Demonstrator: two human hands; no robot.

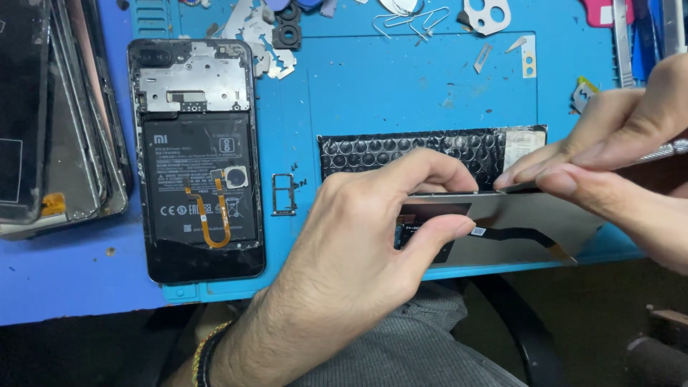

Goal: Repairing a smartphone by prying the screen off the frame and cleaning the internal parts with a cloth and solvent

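Note:
My left hand (358,244) pinches the left end of a thin grey display panel (516,211), held above the front edge of the blue mat (401,93). A black flex cable (527,235) runs along the panel's underside. My right hand (616,143) grips a slim metal tool (670,149) and presses its fingertips on the panel's top edge. Behind the panel lies a black bubble-wrap bag (401,152). To the left an opened phone (197,158) lies back-up, showing its battery, metal shield and an orange flex cable.
A SIM tray (284,193) sits beside the opened phone. Stacked phone frames and screens (57,115) lie at far left. Metal shields, camera bezels, paper clips (408,20) and small parts litter the mat's far edge. A chair and my lap are below.

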